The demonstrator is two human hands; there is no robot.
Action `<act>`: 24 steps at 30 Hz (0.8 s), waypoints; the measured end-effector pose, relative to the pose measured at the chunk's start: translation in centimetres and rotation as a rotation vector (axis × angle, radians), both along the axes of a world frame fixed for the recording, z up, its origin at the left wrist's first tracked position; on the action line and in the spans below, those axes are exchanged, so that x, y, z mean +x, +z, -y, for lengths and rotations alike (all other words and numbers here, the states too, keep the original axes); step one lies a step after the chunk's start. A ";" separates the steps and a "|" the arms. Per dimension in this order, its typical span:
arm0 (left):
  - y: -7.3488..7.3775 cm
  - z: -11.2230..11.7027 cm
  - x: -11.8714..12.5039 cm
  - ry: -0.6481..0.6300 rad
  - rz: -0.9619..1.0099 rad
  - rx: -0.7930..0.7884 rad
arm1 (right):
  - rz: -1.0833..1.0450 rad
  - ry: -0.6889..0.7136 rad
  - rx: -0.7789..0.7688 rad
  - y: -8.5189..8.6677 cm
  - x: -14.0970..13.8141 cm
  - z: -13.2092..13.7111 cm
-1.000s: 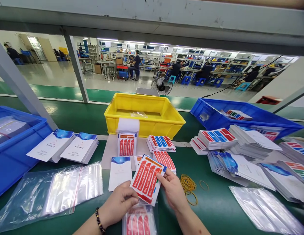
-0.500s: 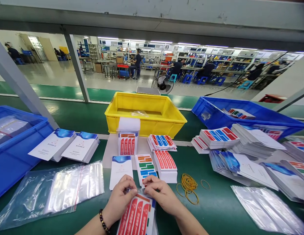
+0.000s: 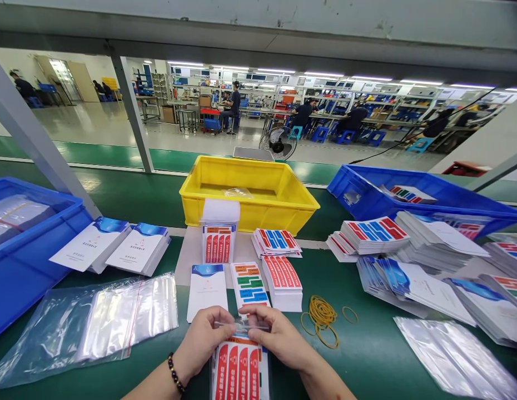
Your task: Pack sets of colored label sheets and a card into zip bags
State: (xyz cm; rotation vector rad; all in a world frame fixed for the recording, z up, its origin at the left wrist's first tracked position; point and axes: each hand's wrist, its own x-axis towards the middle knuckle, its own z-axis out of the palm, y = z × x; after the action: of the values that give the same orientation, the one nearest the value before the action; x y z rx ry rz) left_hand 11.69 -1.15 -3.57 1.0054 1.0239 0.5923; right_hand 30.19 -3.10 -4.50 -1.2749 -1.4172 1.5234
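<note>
Red-and-white sticker sheet (image 3: pixel 238 371), held up a second ago, now lies at six o'clock, seemingly inside the clear plastic bag (image 3: pixel 240 326), whose mouth left hand (image 3: pixel 208 338) and right hand (image 3: pixel 277 338) pinch between fingers; insertion looks complete

I watch over a green bench top (image 3: pixel 367 361), on which a yellow bin (image 3: pixel 250 208) stands. Directly in front of the bin I see a pale sheet (image 3: pixel 187 255) lying on the green, partly under stacks of sticker sheets (image 3: pixel 277 241). Left of the bin I have two stacks of booklets (image 3: pixel 138 247), and beyond them, farther left, a blue crate (image 3: pixel 37 261). Nearer me than the bin and to its left lie clear plastic bags (image 3: pixel 129 316). To the bin's near right I find a tangle of rubber bands (image 3: pixel 322 312) beside a lone band (image 3: pixel 349 307); farther right, more silvery bags (image 3: pixel 450 350) lie flat.
</note>
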 end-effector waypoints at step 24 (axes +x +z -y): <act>0.1 0.0 0.1 -0.177 -0.222 0.342 | 0.299 0.043 0.185 0.3 -2.1 0.6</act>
State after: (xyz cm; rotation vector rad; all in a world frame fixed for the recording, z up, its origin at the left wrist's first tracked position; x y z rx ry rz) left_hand 11.79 -1.11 -3.46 1.4739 1.0335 0.5269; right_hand 28.08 -3.70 -4.24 -1.4062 -1.7408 1.2310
